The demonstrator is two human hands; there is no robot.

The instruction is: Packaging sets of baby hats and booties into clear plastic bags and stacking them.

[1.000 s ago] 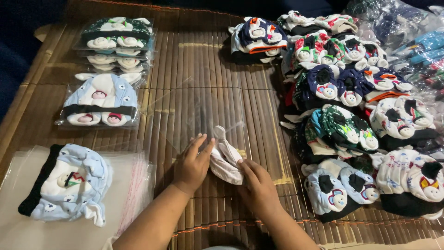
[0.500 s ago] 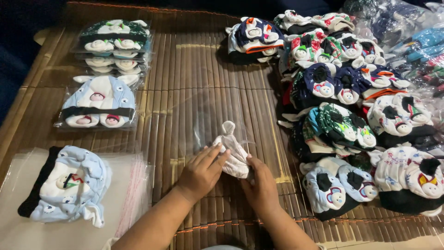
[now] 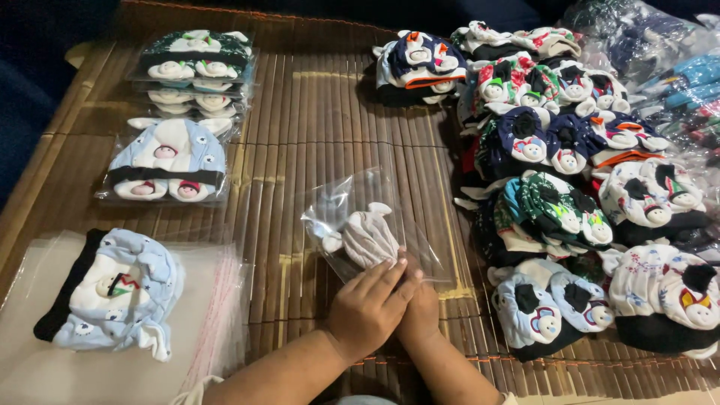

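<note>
Head view: I am pressing both hands, left hand (image 3: 365, 306) and right hand (image 3: 420, 311), together on the bag (image 3: 352, 217) mouth, with the cap (image 3: 367, 238) inside it, mid-mat (image 3: 315, 120). I am keeping the fingers flat, so the cap is not slipping out.

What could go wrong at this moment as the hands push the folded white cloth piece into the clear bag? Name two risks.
The clear plastic bag looks thin and crumpled around the white cloth piece, so it might tear or the fold might bunch. The left hand and right hand crowd the bag's mouth together, so the slippery bag may slide on the bamboo mat.
</note>
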